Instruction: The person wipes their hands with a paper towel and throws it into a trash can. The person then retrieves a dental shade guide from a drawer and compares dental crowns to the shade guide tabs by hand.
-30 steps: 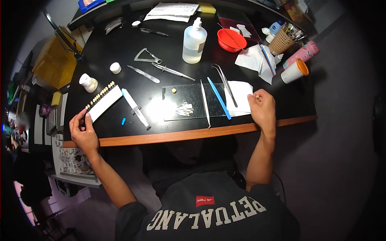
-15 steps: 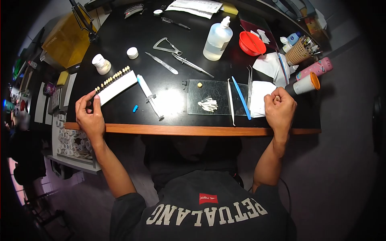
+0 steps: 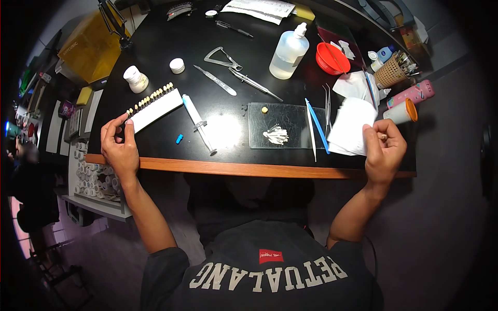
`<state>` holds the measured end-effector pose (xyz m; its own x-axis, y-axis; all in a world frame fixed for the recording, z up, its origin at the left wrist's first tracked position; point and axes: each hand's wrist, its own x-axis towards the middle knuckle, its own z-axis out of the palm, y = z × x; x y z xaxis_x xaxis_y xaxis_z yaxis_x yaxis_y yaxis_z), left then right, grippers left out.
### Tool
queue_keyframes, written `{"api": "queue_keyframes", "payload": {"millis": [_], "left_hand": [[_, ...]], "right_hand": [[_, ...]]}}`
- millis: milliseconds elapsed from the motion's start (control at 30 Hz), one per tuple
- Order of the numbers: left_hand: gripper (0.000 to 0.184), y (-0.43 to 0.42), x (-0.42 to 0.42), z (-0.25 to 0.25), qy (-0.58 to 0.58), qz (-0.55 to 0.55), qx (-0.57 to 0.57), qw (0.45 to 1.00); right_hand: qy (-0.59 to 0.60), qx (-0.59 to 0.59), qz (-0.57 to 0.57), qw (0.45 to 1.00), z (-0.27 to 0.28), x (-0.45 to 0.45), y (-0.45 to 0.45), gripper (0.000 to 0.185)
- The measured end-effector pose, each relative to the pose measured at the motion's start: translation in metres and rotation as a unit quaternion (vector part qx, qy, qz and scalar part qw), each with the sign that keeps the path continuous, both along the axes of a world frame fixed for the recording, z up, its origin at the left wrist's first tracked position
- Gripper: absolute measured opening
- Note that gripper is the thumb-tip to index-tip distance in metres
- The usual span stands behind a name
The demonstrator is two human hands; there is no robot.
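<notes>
My left hand [image 3: 120, 150] grips the near-left end of a white tooth shade guide [image 3: 155, 111], with a row of tooth-coloured tabs along its far edge. My right hand [image 3: 386, 153] is closed, thumb over the right edge of a folded white tissue [image 3: 353, 127]. A small beige piece [image 3: 383, 137] shows between its curled fingers; its kind is unclear. Left of the tissue lie tweezers [image 3: 328, 109], a blue-handled tool [image 3: 317, 127] and a thin white tool [image 3: 312, 135]. A glass slab [image 3: 259, 116] bears white paste [image 3: 276, 135] and a small yellowish piece [image 3: 264, 110].
A syringe [image 3: 198, 124] and its blue cap [image 3: 179, 139] lie mid-table. Farther back are a scalpel [image 3: 215, 80], a caliper [image 3: 223, 59], small jars [image 3: 136, 80], a liquid bottle [image 3: 288, 54] and a red bowl [image 3: 332, 58]. An orange-lidded cup [image 3: 402, 111] stands right.
My right hand has moved slightly right and turned, and the tissue has shifted right with it, showing more of its surface. My left hand stays on the shade guide. The whole view has shifted slightly.
</notes>
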<state>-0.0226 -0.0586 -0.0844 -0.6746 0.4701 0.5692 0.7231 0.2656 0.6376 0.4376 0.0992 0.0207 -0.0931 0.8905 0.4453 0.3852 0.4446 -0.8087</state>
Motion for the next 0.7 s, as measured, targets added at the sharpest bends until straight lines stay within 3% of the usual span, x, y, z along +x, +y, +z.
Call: {"api": "queue_keyframes", "payload": {"millis": [200,333,467,567,700], "left_hand": [[0.019,0.000,0.000,0.000,-0.003,0.000,-0.001,1.000],[0.019,-0.001,0.000,0.001,-0.005,-0.003,0.000,1.000],[0.018,-0.001,-0.001,0.001,-0.006,-0.004,0.002,1.000],[0.018,0.000,0.000,0.002,-0.006,-0.005,0.004,1.000],[0.018,-0.001,0.002,0.004,0.003,-0.009,0.014,1.000]], "right_hand": [[0.097,-0.146,0.188,0.966,-0.011,-0.039,-0.009,0.013],[0.065,-0.244,0.210,0.944,-0.038,-0.060,-0.003,0.013],[-0.104,-0.210,0.152,0.960,-0.060,-0.068,-0.001,0.021],[-0.223,-0.157,0.089,0.958,-0.046,-0.072,-0.006,0.023],[-0.236,-0.129,0.082,0.960,-0.034,-0.057,0.000,0.030]]}}
